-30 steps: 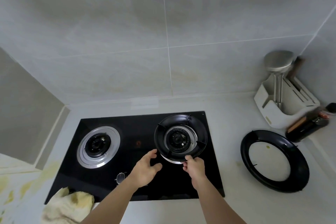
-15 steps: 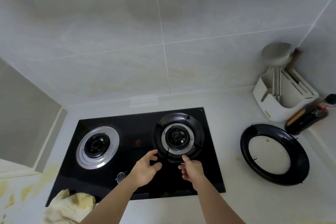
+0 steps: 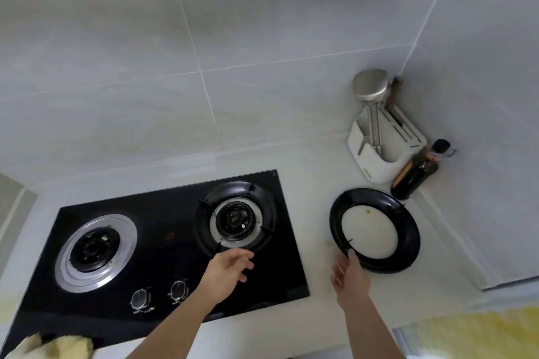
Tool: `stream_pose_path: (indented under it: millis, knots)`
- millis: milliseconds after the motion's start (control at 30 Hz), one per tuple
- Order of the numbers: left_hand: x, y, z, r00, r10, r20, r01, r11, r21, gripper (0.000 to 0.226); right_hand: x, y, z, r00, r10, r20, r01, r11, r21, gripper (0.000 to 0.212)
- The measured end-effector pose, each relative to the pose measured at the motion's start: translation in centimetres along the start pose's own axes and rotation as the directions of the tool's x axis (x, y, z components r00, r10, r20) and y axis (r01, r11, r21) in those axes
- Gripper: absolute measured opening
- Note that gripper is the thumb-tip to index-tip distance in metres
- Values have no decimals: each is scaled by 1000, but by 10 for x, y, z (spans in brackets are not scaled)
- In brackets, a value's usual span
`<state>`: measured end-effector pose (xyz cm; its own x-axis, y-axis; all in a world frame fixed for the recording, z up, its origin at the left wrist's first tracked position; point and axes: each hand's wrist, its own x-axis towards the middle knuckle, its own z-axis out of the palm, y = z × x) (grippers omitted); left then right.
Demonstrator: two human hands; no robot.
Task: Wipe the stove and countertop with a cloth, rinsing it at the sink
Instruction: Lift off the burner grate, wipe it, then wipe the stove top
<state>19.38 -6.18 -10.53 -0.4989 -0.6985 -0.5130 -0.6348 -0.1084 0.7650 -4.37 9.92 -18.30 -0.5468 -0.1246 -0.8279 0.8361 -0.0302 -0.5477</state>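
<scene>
Walls (image 3: 262, 38): two tiled faces are seen, meeting in a corner far beyond the right hand.
Countertop (image 3: 315, 178): one pale surface is spread under and around both hands; yellowish stains are seen just left of the right hand and at the near edge below it.
Stove (image 3: 163, 256): one black glass cooktop is set into the countertop, under and left of the left hand.
Burners: two are counted. One (image 3: 94, 251), left of the left hand, is left bare inside its silver ring. The other (image 3: 234, 217), just beyond the left hand, is ringed by a pan support.
Pan supports: two black rings are counted. One (image 3: 204, 214) is seated on the right burner. The other (image 3: 408, 230) is laid flat on the countertop, just beyond the right hand.
Utensil holder (image 3: 376, 160): one white rack is stood in the corner, well beyond the right hand; one steel ladle (image 3: 370, 87) is held upright in it.
Bottle (image 3: 415, 173): one dark bottle is stood beside the holder, beyond and right of the right hand.
Cloth (image 3: 55, 347): one yellowish cloth is bunched at the stove's near left corner, well apart from both hands and touched by neither.
Left hand (image 3: 226, 271): held over the stove front, fingers loosely spread, nothing gripped.
Right hand (image 3: 351, 277): reached to the loose ring's near rim, with the thumb laid on it; whether the rim is gripped cannot be told.
Knobs: two are counted, (image 3: 140, 299) and (image 3: 178, 290), just left of the left wrist.
</scene>
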Motion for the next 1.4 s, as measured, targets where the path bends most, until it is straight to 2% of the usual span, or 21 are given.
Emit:
stream_pose_path:
  millis: [167, 300, 567, 733, 867, 1000, 1167, 1300, 1400]
  knots:
    - [-2, 17, 27, 1000, 22, 19, -21, 999, -26, 20, 21, -12, -24, 999, 50, -8, -49, 998, 45, 30]
    - [-4, 24, 32, 999, 13, 38, -12, 1000, -24, 20, 26, -20, -25, 997, 74, -15, -73, 996, 59, 11]
    - [3, 34, 45, 999, -28, 37, 30, 998, -58, 20, 12, -28, -17, 1000, -12, -22, 15, 992, 122, 1]
    - [9, 52, 56, 1000, -18, 5, 19, 991, -136, 19, -19, -24, -11, 990, -134, 48, 137, 989, -59, 9]
    - [9, 62, 46, 998, -56, -30, 46, 959, -280, 26, -49, -13, 9, 949, -251, 191, 292, 927, -236, 23]
    - [0, 44, 13, 990, -88, -108, 32, 899, -438, 27, -81, 20, 42, 913, -211, 349, 339, 868, -363, 14]
    - [-26, -25, -69, 940, -208, -269, 21, 825, -565, 15, -125, 85, 101, 856, -118, 504, 395, 779, -487, 15]
    - [-42, -81, -141, 912, -280, -300, 31, 776, -630, 9, -153, 142, 159, 813, -30, 581, 415, 730, -544, 14]
    - [-53, -125, -197, 863, -361, -353, 35, 740, -672, 5, -175, 203, 204, 802, 73, 592, 377, 709, -597, 12]
